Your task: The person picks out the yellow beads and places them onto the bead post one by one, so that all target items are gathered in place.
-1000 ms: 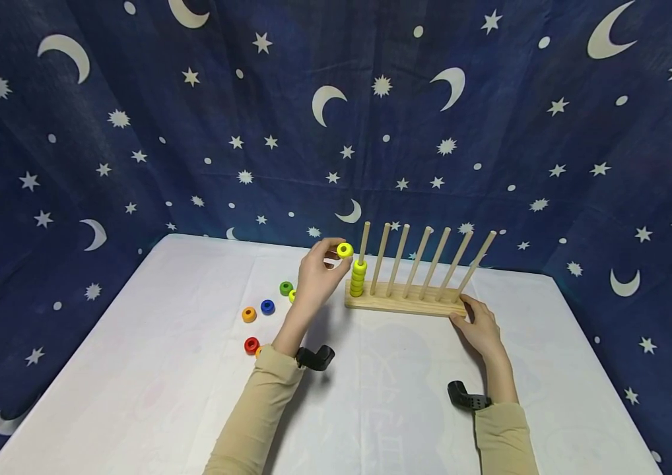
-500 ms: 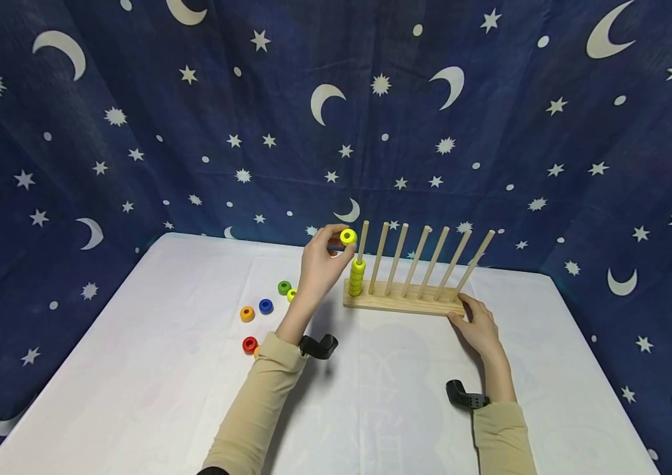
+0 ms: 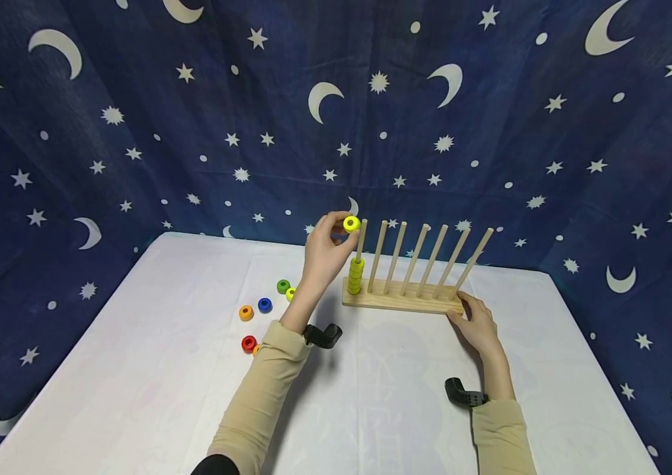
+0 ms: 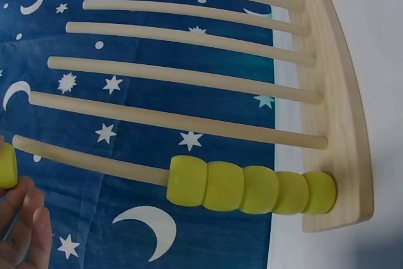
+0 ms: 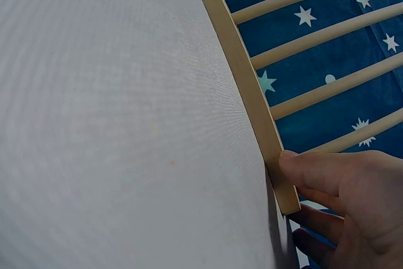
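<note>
My left hand (image 3: 324, 256) pinches a yellow bead (image 3: 346, 229) beside the top of the leftmost peg (image 3: 362, 241). In the left wrist view the held bead (image 4: 7, 167) is partly cut off at the left edge, just off that peg's tip. Several yellow beads (image 3: 356, 277) are stacked at the bottom of the same peg. The wooden peg stand (image 3: 401, 302) carries a row of upright pegs, the others bare. At its right end my right hand (image 3: 478, 324) grips the base, the thumb (image 5: 315, 169) on its near edge and the fingers round the end.
Left of the stand lie loose beads: green (image 3: 283, 286), blue (image 3: 265, 305), orange (image 3: 245, 313) and red (image 3: 249, 344). Another yellow bead (image 3: 290, 294) and a second orange one (image 3: 256, 350) are partly hidden by the left arm. A starry blue cloth (image 3: 336, 132) hangs behind the white table (image 3: 134, 369).
My left hand has risen and moved slightly right with the yellow bead, from beside the peg's middle to near its tip. The right hand keeps its grip on the stand.
</note>
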A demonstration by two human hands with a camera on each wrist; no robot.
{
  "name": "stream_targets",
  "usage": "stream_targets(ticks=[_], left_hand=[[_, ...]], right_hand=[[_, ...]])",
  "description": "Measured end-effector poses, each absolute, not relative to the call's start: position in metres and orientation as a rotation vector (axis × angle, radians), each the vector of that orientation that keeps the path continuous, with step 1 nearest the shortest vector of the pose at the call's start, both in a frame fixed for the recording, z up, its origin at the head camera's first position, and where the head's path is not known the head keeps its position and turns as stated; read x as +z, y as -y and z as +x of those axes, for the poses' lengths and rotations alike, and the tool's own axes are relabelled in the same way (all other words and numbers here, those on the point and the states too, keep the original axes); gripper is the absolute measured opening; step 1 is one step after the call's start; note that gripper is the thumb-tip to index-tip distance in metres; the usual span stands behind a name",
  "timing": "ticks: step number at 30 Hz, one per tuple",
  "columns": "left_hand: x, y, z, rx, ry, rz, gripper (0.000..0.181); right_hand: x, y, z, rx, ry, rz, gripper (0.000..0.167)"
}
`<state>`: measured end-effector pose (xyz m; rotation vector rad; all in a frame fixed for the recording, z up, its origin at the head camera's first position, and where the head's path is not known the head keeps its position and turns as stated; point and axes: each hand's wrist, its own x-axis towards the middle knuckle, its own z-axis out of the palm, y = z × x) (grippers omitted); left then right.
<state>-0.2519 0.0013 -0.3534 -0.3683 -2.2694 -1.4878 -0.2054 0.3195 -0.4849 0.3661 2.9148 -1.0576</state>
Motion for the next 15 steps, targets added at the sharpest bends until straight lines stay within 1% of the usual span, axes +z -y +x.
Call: stream_targets(ticks=[15], left_hand=[[-0.3441,-0.0114,-0.2587,-1.506,2.219,-0.434,0.034]], right_hand=[[-0.4852,-0.3197,-0.2058,-1.048,-2.919,0.355,0.065]])
